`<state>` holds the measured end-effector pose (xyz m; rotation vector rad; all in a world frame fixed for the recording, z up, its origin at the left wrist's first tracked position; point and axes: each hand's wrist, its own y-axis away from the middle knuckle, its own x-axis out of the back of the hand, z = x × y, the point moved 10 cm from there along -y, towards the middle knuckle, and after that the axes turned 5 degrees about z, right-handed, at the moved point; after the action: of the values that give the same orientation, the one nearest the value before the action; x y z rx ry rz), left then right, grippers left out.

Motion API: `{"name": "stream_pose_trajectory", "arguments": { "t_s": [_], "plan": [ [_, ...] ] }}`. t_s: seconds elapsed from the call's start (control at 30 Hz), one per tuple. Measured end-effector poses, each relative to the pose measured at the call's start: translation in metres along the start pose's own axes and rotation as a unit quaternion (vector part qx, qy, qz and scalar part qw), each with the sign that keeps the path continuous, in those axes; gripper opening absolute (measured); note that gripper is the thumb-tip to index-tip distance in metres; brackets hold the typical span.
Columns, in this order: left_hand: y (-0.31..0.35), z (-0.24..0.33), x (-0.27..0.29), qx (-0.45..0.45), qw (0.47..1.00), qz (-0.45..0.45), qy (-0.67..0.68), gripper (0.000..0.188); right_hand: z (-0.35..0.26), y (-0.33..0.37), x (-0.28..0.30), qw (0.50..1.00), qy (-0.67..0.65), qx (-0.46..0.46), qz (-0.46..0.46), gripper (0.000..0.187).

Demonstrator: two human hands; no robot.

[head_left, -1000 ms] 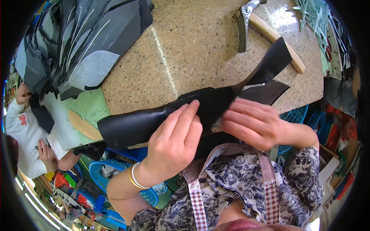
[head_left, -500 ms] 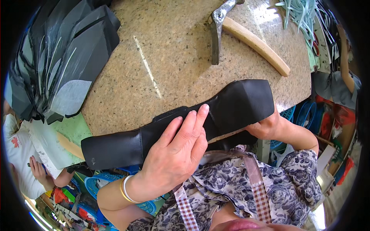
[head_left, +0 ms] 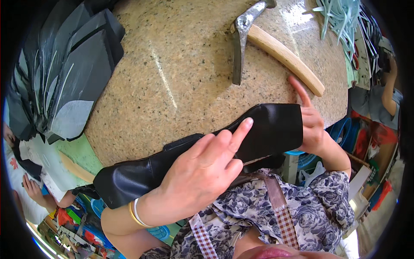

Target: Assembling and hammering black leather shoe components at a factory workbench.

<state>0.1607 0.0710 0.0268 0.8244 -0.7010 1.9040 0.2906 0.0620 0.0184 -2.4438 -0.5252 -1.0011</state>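
A black leather shoe upper (head_left: 269,134), long and stitched across in places, lies slantwise along the table's near edge. Over its middle is my left hand (head_left: 207,168): the index finger stretches along the leather, and the other fingers bend at its far edge. At the right end, my right hand (head_left: 312,127) has its bent fingers against the leather edge and partly behind it; its thumb is hidden. That hand's index finger points out toward the wooden handle of a hammer (head_left: 284,58), without clearly touching it. The hammer's metal head lies on the speckled tabletop.
Dark cut pieces (head_left: 79,73) are piled at the left of the stone table (head_left: 142,116). Pale blue strips (head_left: 338,21) and red-handled scissors (head_left: 355,58) lie at the far right. Blue baskets (head_left: 159,232) stand below. Other people (head_left: 32,190) are at both sides.
My right hand has come up from under the upper to its right end, index finger now extended. The upper's right end has tipped and lowered slightly. My left fingers have bent more.
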Motion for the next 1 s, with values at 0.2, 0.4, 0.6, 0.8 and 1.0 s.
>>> {"name": "stream_pose_trajectory", "arguments": {
  "t_s": [0.2, 0.4, 0.6, 0.8, 1.0],
  "plan": [
    [-0.008, 0.015, -0.023, -0.010, 0.984, -0.081, -0.156, 0.013, -0.030, -0.012, 0.010, 0.992, 0.078, -0.033, 0.090, 0.032],
    [0.051, -0.007, 0.043, 0.051, 0.986, -0.001, -0.158, 0.024, -0.020, 0.007, -0.024, 0.958, 0.269, -0.080, -0.049, 0.068],
    [0.066, -0.008, 0.050, 0.036, 0.972, 0.074, -0.220, 0.020, -0.094, -0.069, -0.059, 0.994, -0.086, 0.029, 0.053, 0.076],
    [0.115, -0.067, 0.117, 0.141, 0.922, 0.359, -0.018, 0.077, -0.061, -0.084, -0.081, 0.985, -0.083, -0.119, 0.093, 0.037],
    [0.139, -0.126, 0.068, 0.330, 0.777, 0.336, 0.419, 0.104, -0.052, -0.090, -0.096, 0.957, -0.201, -0.210, -0.006, 0.031]
  ]
}}
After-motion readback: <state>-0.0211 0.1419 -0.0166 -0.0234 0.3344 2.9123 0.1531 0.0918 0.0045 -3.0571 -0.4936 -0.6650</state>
